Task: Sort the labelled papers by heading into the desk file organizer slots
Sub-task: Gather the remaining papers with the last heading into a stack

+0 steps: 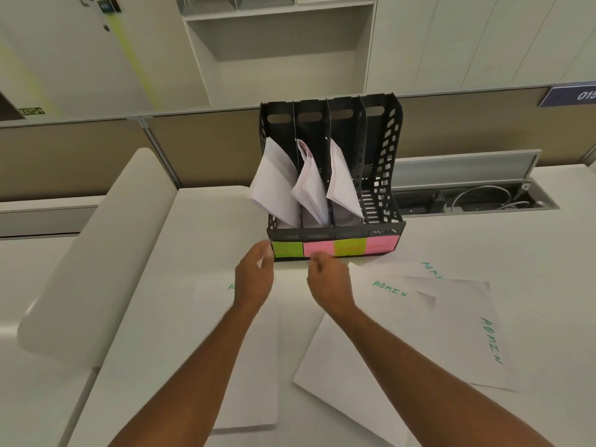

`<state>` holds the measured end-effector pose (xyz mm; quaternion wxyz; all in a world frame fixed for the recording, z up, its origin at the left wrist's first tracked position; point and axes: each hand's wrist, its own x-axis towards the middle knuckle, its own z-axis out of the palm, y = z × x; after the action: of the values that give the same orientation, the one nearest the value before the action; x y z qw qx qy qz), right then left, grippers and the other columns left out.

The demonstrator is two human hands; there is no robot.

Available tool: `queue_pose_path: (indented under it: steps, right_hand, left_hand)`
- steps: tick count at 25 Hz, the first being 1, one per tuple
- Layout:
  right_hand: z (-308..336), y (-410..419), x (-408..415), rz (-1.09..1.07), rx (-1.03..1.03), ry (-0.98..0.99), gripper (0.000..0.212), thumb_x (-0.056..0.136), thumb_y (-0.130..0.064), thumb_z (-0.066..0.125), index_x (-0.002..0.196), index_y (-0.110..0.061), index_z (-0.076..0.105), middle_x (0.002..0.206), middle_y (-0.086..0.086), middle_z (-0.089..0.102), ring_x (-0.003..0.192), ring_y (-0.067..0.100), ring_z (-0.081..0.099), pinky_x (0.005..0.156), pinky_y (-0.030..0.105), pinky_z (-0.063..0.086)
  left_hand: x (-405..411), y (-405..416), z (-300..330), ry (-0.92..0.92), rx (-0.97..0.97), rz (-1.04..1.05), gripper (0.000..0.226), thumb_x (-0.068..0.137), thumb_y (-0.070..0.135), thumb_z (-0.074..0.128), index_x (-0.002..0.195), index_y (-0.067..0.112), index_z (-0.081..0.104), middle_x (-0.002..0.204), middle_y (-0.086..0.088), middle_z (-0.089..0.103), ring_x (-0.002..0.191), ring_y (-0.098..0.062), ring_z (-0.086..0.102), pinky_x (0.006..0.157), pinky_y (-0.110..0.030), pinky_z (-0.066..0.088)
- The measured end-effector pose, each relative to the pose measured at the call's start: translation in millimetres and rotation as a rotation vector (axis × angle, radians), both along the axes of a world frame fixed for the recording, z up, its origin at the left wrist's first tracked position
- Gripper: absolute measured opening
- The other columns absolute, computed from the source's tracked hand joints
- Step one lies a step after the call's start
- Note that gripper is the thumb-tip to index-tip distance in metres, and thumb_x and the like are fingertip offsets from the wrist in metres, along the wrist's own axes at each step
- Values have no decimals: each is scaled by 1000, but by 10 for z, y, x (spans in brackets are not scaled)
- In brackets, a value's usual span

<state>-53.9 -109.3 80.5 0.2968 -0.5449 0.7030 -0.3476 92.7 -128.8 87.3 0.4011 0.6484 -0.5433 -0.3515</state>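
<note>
A black four-slot file organizer [383, 162] stands at the back of the white desk, with green and pink sticky labels along its front. Folded white papers [309, 185] lean out of its three left slots; the rightmost slot holds none that I can see. Several loose sheets headed ADMIN [390, 288] lie on the desk in front and to the right. My left hand [254, 275] and my right hand [329, 282] hover just before the organizer's labelled front, fingers loosely curled, holding nothing.
A desk partition [96, 150] runs behind the organizer. To the right an open cable tray [477, 198] holds wires. A rounded white panel [96, 253] slants across the left of the desk. Cabinets and shelves rise beyond.
</note>
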Motion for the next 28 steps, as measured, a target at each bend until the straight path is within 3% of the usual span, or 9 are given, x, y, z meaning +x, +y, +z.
queue_pose_path:
  steps: [3,5,9,11,13,17,22,25,28]
  right_hand:
    - [-379,413,92,33,349,-107,36,92,-15,52,125,-13,66,124,9,69,109,28,67,98,35,52]
    - [-524,671,262,42,502,-224,47,86,-18,54,132,-15,60,129,8,66,111,28,67,98,40,54]
    - [-621,935,582,70,591,-367,53,83,-19,60,135,-13,52,119,5,64,97,27,70,78,38,62]
    - [-618,963,626,94,626,-447,41,86,-16,60,126,-10,56,114,9,67,89,25,70,69,38,64]
    - [-623,965,561,149,581,-380,26,88,-15,60,112,-7,68,106,10,72,87,24,71,73,39,63]
    - [-511,999,168,122,435,-256,21,93,-20,58,103,-11,74,98,4,75,85,19,70,65,25,53]
    - [-540,1273,-777,-206,373,-347,15,94,-19,63,85,-10,72,89,7,75,78,24,70,66,30,52]
    - [-611,1527,-1248,-322,365,-232,17,97,-25,60,96,-12,69,94,4,71,87,26,68,73,33,52]
    - [-674,1694,-1426,-366,389,85,23,97,-29,56,82,-12,61,88,6,65,85,30,64,67,32,43]
  left_hand:
    - [287,420,-698,-654,354,101,50,99,39,51,146,27,43,157,-15,32,148,-36,19,114,-59,23]
    - [363,726,-923,-754,547,53,57,99,50,42,152,33,29,163,-15,12,151,-39,1,112,-70,13]
    - [333,994,-1006,-754,595,-28,59,102,49,31,156,32,14,166,-12,-4,152,-37,-7,113,-71,8]
    - [293,1037,-951,-697,583,-37,58,103,45,32,156,31,14,167,-11,-1,153,-34,-5,114,-69,8]
    - [259,1049,-908,-568,530,-40,56,104,39,36,156,29,18,167,-11,7,153,-30,3,116,-63,12]
    - [217,1089,-761,-287,257,30,52,102,27,49,151,20,34,157,-8,39,143,-27,38,117,-44,34]
    - [-21,1099,-704,-326,238,1,50,98,24,56,145,18,42,142,-11,57,128,-31,55,108,-48,43]
    - [-301,1138,-779,-394,316,-142,55,96,29,58,147,17,39,144,-9,54,133,-29,49,111,-44,40]
    - [-554,1136,-816,-394,347,-220,62,94,30,62,149,16,37,144,-10,52,132,-27,50,110,-39,42]
